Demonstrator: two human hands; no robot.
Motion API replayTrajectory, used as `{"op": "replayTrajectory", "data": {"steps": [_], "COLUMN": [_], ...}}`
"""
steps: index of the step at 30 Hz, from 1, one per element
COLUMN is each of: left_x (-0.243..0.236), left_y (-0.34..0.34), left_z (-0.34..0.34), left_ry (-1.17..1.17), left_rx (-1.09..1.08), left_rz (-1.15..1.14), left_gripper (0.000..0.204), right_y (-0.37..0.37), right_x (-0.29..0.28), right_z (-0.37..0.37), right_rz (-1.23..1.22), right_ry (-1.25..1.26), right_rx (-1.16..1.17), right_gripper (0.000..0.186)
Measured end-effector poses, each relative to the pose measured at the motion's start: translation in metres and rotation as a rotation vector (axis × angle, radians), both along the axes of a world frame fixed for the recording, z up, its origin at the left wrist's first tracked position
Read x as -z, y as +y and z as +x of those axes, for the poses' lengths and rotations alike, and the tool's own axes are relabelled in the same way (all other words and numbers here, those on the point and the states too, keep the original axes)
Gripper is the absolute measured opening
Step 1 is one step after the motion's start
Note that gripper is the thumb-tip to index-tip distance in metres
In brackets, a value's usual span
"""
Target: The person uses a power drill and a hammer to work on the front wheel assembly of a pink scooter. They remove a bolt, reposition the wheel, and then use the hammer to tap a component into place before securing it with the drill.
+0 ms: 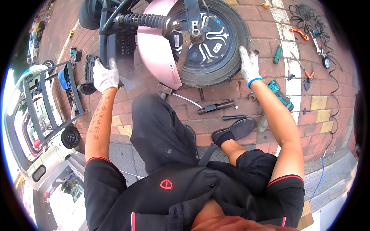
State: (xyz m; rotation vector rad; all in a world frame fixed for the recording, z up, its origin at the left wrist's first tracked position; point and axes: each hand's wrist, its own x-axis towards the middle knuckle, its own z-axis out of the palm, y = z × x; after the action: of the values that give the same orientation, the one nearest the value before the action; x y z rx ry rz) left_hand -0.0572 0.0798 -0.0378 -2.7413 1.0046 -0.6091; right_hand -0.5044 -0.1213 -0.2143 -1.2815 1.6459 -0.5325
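Observation:
A scooter lies on its side, with a pink fender (154,48) around its rear wheel (243,29), which has a black tyre and a dark hub. My left hand (106,75), in a white glove, grips the lower end of the black frame (103,42). My right hand (250,65), also gloved, is against the tyre's right edge, its thumb side touching the rubber. A small dark round-ended piece (256,52) shows at its fingers, seemingly held; its kind is unclear. A coil-spring shock absorber (146,20) joins the frame above the fender.
On the brick paving right of the wheel lie a teal cordless power tool (279,94), a green-handled screwdriver (277,54), pliers (309,73) and a pressure gauge (326,62) with coiled hose. A dark metal tube (216,107) lies before my feet. A white vehicle (54,158) stands left.

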Motion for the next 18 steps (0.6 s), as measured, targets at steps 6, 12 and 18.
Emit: {"op": "replayTrajectory", "data": {"steps": [6,12,18], "left_x": [0.000,-0.006,-0.008], "left_y": [0.007,0.003,0.008], "left_z": [0.003,-0.004,0.000], "left_ry": [-0.006,0.031,0.045], "left_rx": [0.022,0.052,0.064], "left_rz": [-0.022,-0.044,-0.053], "left_gripper": [0.071,0.068,0.066], "right_y": [0.028,-0.015,-0.085], "right_x": [-0.021,0.046,0.029], "right_z": [0.028,0.002,0.010], "right_rz": [0.271,-0.040,-0.021], "right_ry": [-0.372,0.045,-0.190], "right_rx": [0.200,-0.219,-0.269], "right_gripper": [0.098,0.097,0.090]}}
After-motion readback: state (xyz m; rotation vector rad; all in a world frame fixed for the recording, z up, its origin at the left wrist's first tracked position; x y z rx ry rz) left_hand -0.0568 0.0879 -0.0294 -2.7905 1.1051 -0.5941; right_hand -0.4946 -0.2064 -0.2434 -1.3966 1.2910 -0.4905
